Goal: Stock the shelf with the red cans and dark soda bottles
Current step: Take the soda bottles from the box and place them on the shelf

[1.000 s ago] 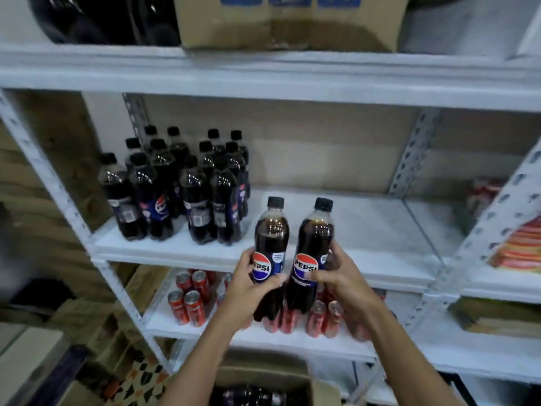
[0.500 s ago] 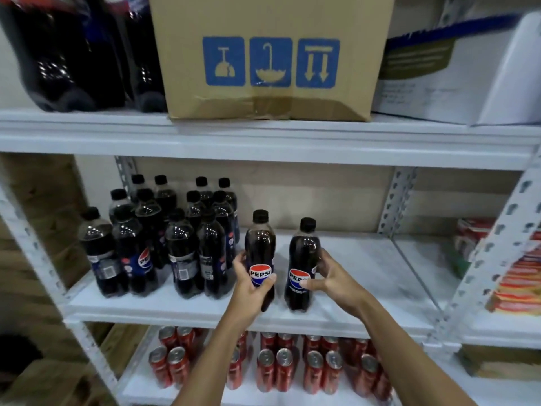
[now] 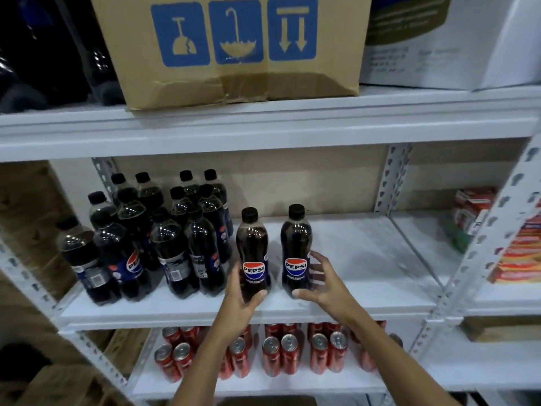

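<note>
Since the earlier frames, the two bottles have gone from the air in front of the shelf onto the middle shelf board [image 3: 366, 259], and the right hand has started to loosen from its bottle.

The left hand [image 3: 243, 297] holds the left bottle [image 3: 253, 253] low on the body, with the thumb across the front under the label and the fingers curled around the back. The right hand [image 3: 322, 285] is half spread: the fingers are straight and lie near or on the right side of the right bottle [image 3: 295, 250], and the thumb tip touches its base. I cannot tell if it presses there or only touches. Both bottles stand upright with the labels to the front, just beside each other but apart, and just to the right of the group of dark soda bottles [image 3: 152, 238] already stocked.

I judge that these bottles are full and so rather heavy for their size. The plastic is smooth and gives a little when squeezed, so it may slip. The narrow waist at the label is the best place to take hold; the cap is too small to carry the weight safely. The base is narrow, so a push against the neighbours could tip them.

On the lower shelf stand red cans [image 3: 281, 358] in pairs. On the upper shelf is a cardboard box [image 3: 234, 48] with blue handling signs.
</note>
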